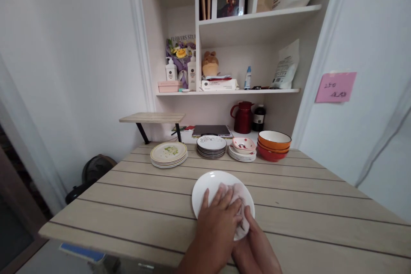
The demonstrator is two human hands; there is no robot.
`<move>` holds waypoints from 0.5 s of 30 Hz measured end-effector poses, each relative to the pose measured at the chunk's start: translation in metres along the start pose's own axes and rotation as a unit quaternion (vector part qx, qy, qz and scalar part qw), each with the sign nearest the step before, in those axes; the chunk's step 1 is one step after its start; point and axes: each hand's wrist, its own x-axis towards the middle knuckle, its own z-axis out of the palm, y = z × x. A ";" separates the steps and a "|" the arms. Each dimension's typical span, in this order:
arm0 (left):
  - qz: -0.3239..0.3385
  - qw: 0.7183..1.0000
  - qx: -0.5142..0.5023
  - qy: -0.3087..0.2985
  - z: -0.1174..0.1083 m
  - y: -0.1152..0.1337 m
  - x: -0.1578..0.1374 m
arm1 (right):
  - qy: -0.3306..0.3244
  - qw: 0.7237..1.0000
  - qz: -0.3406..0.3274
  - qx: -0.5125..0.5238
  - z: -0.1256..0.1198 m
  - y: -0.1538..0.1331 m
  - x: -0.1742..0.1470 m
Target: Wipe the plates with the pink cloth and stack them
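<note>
My left hand [218, 220] grasps a pale cloth [239, 190] against a white plate [204, 184] over the table [144, 209]; my right hand [257, 244] grips its rim. Wiping seems underway (how much remains, I can't tell).

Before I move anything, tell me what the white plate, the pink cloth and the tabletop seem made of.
White plate: probably glazed ceramic, smooth and glossy, given its highlights; glass or plastic possible.
Pink cloth: apparently soft, matte fabric, judging by its loose folds; fibre unclear.
Tabletop: matte wood or wood-look laminate, from its pale strips and dark seams.
</note>
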 end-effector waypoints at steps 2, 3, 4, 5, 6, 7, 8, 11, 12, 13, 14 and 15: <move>-0.017 1.000 0.005 0.004 0.004 0.000 0.004 | -0.003 1.000 -0.004 0.009 0.002 0.001 0.001; -0.033 0.999 0.004 0.010 0.006 -0.001 0.006 | -0.005 1.000 -0.004 0.013 0.004 0.001 0.001; -0.053 0.998 0.001 0.018 0.008 -0.001 0.008 | -0.007 1.000 -0.005 0.017 0.005 0.001 0.001; -0.073 0.997 -0.003 0.027 0.011 -0.003 0.010 | -0.007 1.000 -0.004 0.020 0.007 0.002 0.001; -0.093 0.995 -0.005 0.035 0.013 -0.005 0.011 | -0.005 1.000 -0.002 0.022 0.009 0.002 0.000; -0.113 0.993 -0.005 0.040 0.014 -0.008 0.012 | -0.002 1.000 0.001 0.023 0.010 0.001 0.000; -0.130 0.991 -0.001 0.042 0.015 -0.011 0.012 | 0.000 1.000 0.002 0.023 0.012 0.001 -0.001; -0.159 0.986 0.020 0.035 0.013 -0.020 0.010 | -0.006 1.000 0.005 0.020 0.014 0.002 -0.002; -0.161 0.986 0.024 0.029 0.012 -0.022 0.007 | -0.009 1.000 0.004 0.020 0.014 0.002 -0.003; -0.159 0.987 0.027 0.022 0.010 -0.024 0.005 | -0.011 1.000 0.003 0.022 0.013 0.003 -0.003; -0.159 0.987 0.027 0.017 0.009 -0.025 0.002 | -0.011 1.000 0.003 0.022 0.012 0.003 -0.004; -0.160 0.987 0.026 0.013 0.008 -0.026 -0.002 | -0.011 1.000 0.003 0.022 0.011 0.004 -0.004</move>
